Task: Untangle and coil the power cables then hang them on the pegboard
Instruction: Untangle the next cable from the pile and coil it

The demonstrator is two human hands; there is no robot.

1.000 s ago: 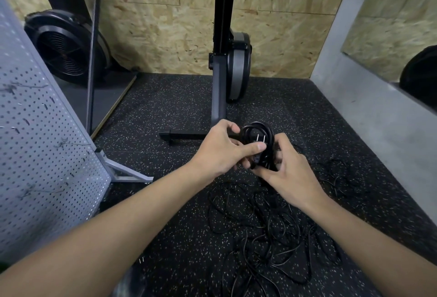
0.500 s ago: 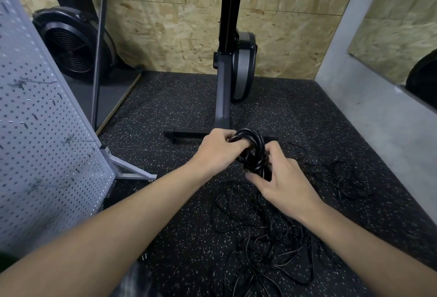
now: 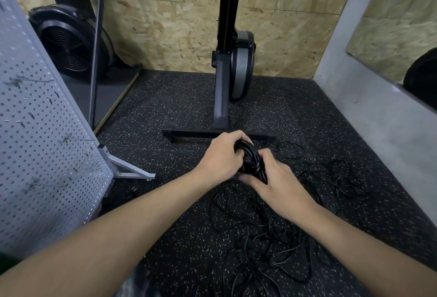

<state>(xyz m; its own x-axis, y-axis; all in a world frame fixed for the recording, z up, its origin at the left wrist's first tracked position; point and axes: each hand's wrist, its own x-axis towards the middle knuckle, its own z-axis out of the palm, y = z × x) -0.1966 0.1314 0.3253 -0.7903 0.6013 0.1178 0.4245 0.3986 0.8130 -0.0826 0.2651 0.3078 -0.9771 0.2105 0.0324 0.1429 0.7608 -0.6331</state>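
Note:
A small coil of black power cable (image 3: 252,160) sits between both hands above the floor. My left hand (image 3: 222,157) grips the coil's upper loop with fingers curled over it. My right hand (image 3: 275,182) holds the lower part of the coil, thumb and fingers wrapped round the bundle. Below the hands a tangle of black cables (image 3: 264,232) lies spread on the speckled rubber floor. The grey pegboard (image 3: 40,145) stands at the left with several metal hooks (image 3: 68,139) sticking out.
A black machine stand (image 3: 221,107) with a crossbar foot stands just beyond the hands. A round black fan unit (image 3: 71,43) and a thin pole (image 3: 97,48) are at the back left. The pegboard's foot bracket (image 3: 127,166) juts onto the floor. A grey wall ledge (image 3: 369,116) runs along the right.
Both hands have lowered a little with the coil. The left hand's fingers have closed over the coil's top, and the plug prongs seen a second ago are hidden.

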